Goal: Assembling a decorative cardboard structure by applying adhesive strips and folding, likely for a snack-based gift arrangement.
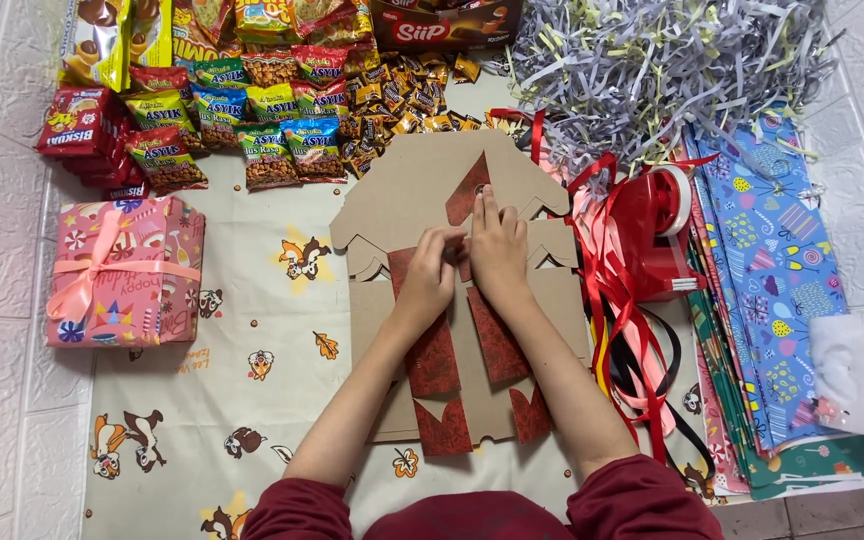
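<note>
Together, the left hand [426, 280] and the right hand [497, 250] are pressed side by side on a flat, unfolded cardboard box blank [452, 290], which is spread directly beneath them on the cartoon-printed sheet [242, 330]. The left fingers [444, 240] are curled narrowly, as if a small edge or flap were pinched, though what is pinched cannot be made out; the right fingers [489, 205] are laid out flat and extended, nothing being held. The blank is judged to be light, thin and fairly stiff, easily creased along its folds, with red patterned panels [497, 345] showing on it; it is best taken by its outer edges or lifted with flat palms, since the notched flaps look liable to bend or tear. Just to the right of the hands, a red tape dispenser [657, 235] and loose ribbons [617, 330] are seen, with wrapping paper sheets [782, 290] beyond. Well to the left, a pink wrapped gift box [124, 272] is set. Beyond the fingertips, snack packets [252, 110] and shredded paper [652, 65] are heaped.
</note>
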